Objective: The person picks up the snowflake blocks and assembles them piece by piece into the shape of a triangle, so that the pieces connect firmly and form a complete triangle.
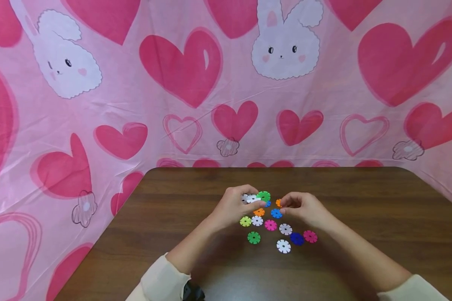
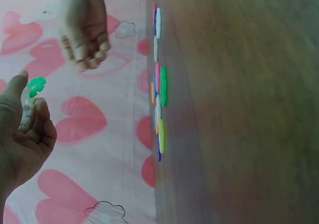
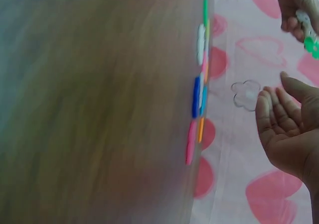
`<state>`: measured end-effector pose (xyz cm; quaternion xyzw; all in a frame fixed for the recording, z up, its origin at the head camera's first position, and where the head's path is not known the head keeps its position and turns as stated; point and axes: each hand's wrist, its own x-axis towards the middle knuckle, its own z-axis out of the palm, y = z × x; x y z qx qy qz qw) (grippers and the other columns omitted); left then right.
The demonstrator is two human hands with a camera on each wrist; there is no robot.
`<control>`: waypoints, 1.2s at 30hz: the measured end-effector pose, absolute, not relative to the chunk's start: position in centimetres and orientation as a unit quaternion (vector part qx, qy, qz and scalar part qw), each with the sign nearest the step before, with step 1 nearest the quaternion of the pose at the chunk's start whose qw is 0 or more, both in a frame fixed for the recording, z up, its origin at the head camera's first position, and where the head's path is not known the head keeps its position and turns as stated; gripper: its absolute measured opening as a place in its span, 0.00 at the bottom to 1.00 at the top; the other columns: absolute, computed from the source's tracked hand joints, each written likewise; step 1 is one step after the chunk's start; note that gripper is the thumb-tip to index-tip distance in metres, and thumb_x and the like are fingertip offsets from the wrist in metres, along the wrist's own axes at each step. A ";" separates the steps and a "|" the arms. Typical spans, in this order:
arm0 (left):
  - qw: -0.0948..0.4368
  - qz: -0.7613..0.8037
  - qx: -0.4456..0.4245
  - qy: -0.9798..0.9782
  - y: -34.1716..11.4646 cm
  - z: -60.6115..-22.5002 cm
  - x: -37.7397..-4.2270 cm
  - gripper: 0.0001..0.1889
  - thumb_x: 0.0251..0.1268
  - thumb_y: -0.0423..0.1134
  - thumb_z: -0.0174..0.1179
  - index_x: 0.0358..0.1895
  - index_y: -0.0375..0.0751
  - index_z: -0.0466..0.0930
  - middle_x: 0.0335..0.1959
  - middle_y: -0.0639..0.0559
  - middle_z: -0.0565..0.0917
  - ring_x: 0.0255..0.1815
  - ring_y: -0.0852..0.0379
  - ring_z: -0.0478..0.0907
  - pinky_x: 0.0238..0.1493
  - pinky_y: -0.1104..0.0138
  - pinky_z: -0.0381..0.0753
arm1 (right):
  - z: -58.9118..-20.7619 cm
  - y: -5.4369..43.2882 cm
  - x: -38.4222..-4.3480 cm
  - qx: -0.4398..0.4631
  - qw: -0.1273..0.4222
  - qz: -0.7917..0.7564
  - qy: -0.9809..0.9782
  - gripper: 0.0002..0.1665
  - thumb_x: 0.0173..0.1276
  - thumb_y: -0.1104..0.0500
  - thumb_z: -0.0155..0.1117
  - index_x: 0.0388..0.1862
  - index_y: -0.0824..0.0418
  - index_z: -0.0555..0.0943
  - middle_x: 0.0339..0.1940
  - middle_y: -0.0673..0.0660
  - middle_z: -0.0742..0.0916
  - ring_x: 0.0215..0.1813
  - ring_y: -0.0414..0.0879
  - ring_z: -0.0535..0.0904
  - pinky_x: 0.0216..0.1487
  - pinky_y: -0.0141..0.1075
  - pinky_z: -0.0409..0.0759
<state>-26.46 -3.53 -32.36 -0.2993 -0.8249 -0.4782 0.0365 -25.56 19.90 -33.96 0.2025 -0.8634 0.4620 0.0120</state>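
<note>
My left hand (image 1: 231,207) pinches a joined piece of notched plastic discs between thumb and fingers. White discs (image 1: 252,198) make up its near part, and a green disc (image 1: 264,195) sticks out toward the right. Raised above the table, that hand shows the same green disc (image 2: 36,86) in the left wrist view. Opposite it is my right hand (image 1: 309,207), its fingers loosely bent with nothing between them in the right wrist view. An orange disc (image 1: 278,202) and a blue disc (image 1: 276,213) appear beside its fingertips in the head view.
Loose discs lie flat on the brown wooden table (image 1: 154,246): a yellow-green disc (image 1: 245,221), a lower green disc (image 1: 254,238), a dark blue disc (image 1: 296,238), a pink disc (image 1: 310,236) and several others. Behind the table hangs a pink cloth (image 1: 241,90) with hearts and rabbits.
</note>
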 end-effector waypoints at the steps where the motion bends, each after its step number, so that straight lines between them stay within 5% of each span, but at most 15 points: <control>1: 0.036 -0.481 -0.299 -0.823 -3.6 -32.4 -26.4 0.17 0.53 0.43 0.68 0.43 0.38 0.80 0.29 0.55 0.81 0.23 0.65 0.78 0.26 0.70 0.79 | -34.1 20.2 -25.7 0.202 0.005 0.449 -0.870 0.14 0.58 0.60 0.69 0.37 0.69 0.79 0.29 0.54 0.82 0.33 0.48 0.76 0.34 0.33 0.78; 12: 0.061 -0.484 -0.292 -0.823 -4.4 -32.1 -26.6 0.16 0.53 0.43 0.68 0.41 0.37 0.80 0.28 0.54 0.80 0.24 0.61 0.77 0.26 0.69 0.79 | -35.5 22.6 -25.6 0.267 -0.076 0.317 -0.907 0.12 0.53 0.60 0.72 0.35 0.62 0.80 0.27 0.48 0.80 0.30 0.43 0.74 0.31 0.32 0.77; 23: 0.073 -0.475 -0.282 -0.830 -4.6 -32.2 -26.9 0.15 0.53 0.44 0.68 0.40 0.40 0.81 0.33 0.54 0.82 0.33 0.59 0.76 0.31 0.70 0.79 | -36.4 23.2 -25.2 0.320 -0.070 0.233 -0.916 0.14 0.46 0.60 0.76 0.30 0.59 0.80 0.26 0.45 0.76 0.28 0.38 0.70 0.28 0.30 0.72; 36: 0.058 -0.485 -0.274 -0.828 -4.6 -32.4 -26.7 0.15 0.52 0.44 0.68 0.40 0.39 0.81 0.30 0.55 0.82 0.27 0.61 0.76 0.28 0.69 0.79 | -36.5 23.0 -25.1 0.305 -0.089 0.262 -0.911 0.16 0.46 0.64 0.76 0.27 0.57 0.75 0.21 0.45 0.75 0.24 0.37 0.69 0.23 0.30 0.73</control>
